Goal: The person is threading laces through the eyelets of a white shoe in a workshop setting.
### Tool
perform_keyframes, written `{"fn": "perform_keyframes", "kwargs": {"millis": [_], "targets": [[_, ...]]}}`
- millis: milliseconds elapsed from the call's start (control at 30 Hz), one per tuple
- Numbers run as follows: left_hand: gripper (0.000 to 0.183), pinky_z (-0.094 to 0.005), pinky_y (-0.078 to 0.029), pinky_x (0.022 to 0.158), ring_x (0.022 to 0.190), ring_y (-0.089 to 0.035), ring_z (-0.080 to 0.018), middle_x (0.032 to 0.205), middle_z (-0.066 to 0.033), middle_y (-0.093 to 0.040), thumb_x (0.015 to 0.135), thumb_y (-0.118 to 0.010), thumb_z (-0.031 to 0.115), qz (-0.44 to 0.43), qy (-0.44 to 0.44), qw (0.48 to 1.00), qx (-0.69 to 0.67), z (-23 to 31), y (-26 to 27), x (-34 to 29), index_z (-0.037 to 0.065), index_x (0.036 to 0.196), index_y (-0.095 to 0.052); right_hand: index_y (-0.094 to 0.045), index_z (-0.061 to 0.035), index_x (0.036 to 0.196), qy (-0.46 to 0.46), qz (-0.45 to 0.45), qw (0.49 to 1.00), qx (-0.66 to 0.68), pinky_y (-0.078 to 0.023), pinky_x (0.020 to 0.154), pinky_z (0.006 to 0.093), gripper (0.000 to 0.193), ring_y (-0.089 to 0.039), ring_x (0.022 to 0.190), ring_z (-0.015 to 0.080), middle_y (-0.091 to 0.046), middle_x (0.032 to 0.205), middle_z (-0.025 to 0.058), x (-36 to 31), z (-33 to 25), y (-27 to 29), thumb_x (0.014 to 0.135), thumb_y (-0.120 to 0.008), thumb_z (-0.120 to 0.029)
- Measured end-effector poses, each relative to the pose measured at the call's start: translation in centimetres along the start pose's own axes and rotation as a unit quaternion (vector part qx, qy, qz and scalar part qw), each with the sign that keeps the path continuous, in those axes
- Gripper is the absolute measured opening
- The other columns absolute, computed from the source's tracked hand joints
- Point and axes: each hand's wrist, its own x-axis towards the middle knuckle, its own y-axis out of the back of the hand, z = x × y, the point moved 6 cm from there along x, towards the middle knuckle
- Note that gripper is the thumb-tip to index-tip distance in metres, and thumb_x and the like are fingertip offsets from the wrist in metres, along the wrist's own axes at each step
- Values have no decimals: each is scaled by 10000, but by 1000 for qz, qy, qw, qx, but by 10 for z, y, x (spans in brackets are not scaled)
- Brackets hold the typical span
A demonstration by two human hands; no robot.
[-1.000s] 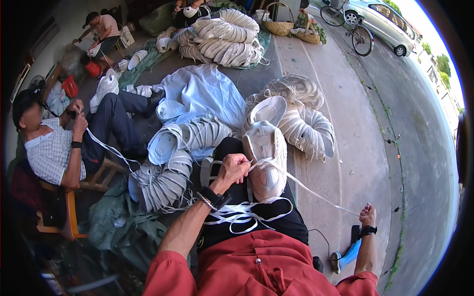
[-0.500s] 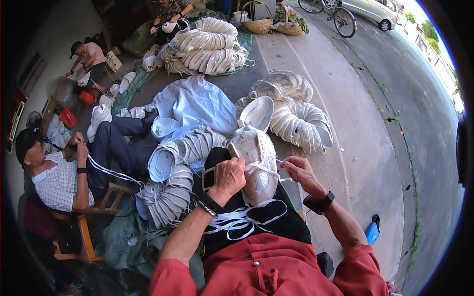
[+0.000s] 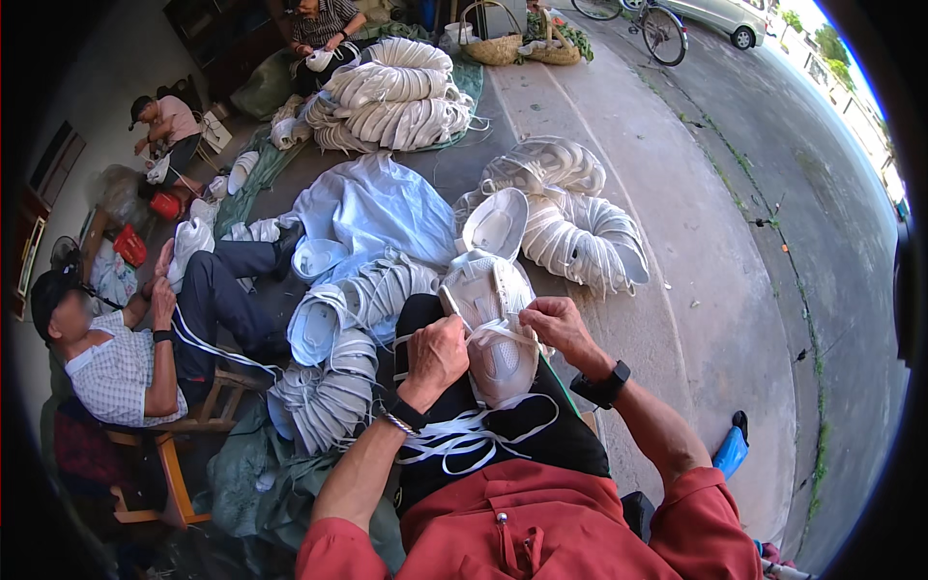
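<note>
A white shoe upper (image 3: 503, 362) rests on my black-trousered lap, its toe end toward me. White lace (image 3: 495, 332) crosses its front in a loose loop. My left hand (image 3: 435, 360) is closed at the upper's left edge, fingers pinched on the lace. On the other side my right hand (image 3: 563, 331) pinches the lace close to the upper's right edge. Several loose white laces (image 3: 469, 437) lie across my lap below the toe. The fingertips of my left hand are partly hidden.
Stacked white uppers (image 3: 333, 387) curve along my left, beside a pale blue cloth (image 3: 382, 208). More stacks (image 3: 590, 242) lie ahead on the concrete. A co-worker (image 3: 116, 362) sits at left on a wooden chair (image 3: 174, 478); two others work farther back. Woven baskets (image 3: 498, 48) stand beyond.
My right hand has moved left, closer to the upper. My left hand has shifted slightly down and left. The co-worker at left now has a hand raised beside a white upper.
</note>
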Motion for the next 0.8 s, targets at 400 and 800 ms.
{"fn": "perform_keyframes", "kwargs": {"millis": [400,800], "targets": [[112,-474,-419,545,651,-558,-403,659,-197,-565,792,-511,105,5,11,1000,-14,-1,3,-1,16,725,-500,-554,32,659,312,107,916,-230,-423,480,330,148,-536,476,279,-523,572,185,-11,-47,-9,748,-594,-79],[112,-459,-446,564,649,-578,-368,688,-171,-591,795,-516,123,-3,21,1000,-3,-7,-1,-3,24,742,-519,-585,47,691,205,63,961,-175,-428,493,305,169,-540,484,193,-552,572,156,-6,-29,-4,755,-588,-109]]}}
